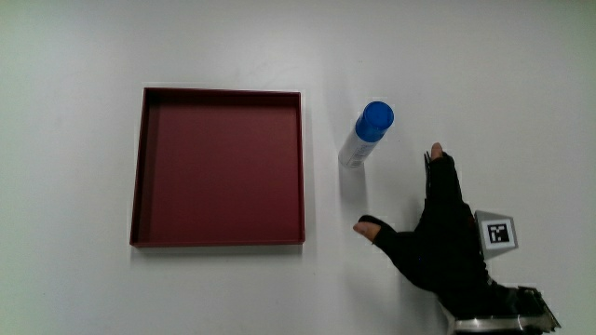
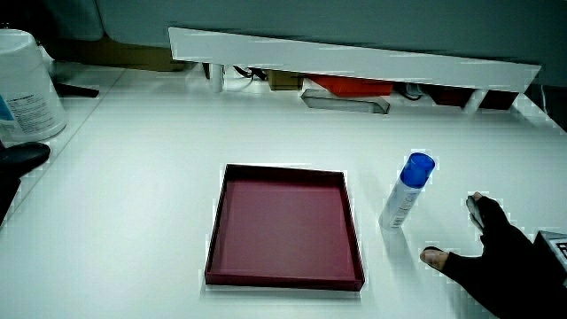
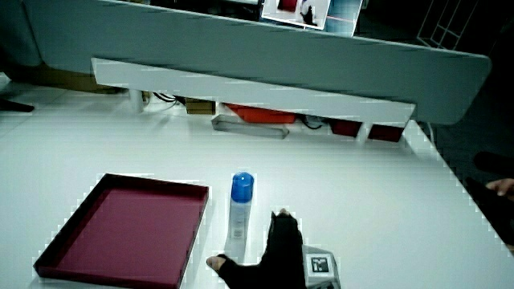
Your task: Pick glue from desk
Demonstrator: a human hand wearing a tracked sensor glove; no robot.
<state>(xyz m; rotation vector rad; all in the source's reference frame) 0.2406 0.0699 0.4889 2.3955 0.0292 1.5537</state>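
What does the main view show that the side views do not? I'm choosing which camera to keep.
Only the main view shows the glue stick's blue cap from above and all four walls of the red tray squarely. Only the side views show the low partition and, in a side view, a white container at the table's edge. All share the tray, the upright glue stick and the open hand beside it.
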